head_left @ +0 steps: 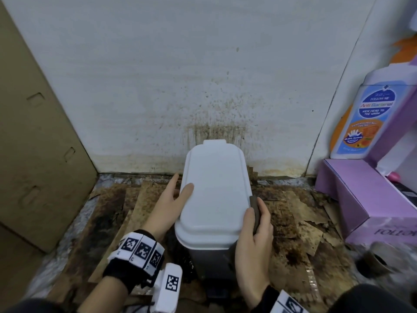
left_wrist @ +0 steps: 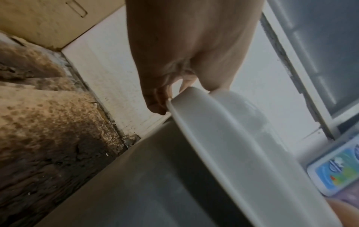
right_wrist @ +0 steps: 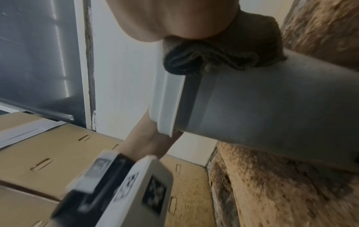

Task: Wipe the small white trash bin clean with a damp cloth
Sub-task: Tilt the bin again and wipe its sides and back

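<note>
Bin (head_left: 214, 199) between hands — cloth (head_left: 255, 213) at lid's right edge

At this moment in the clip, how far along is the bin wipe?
Done: the lid top looks clean white.
In hand: the right hand presses a brown cloth against the bin's right side under the lid edge; the left hand steadies the lid.
Left: the bin body's other sides, judging by the cloth's position.

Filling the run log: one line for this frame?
stage: wiping bin side | left hand: steadies lid edge | right hand: presses cloth on bin | lid: closed
</note>
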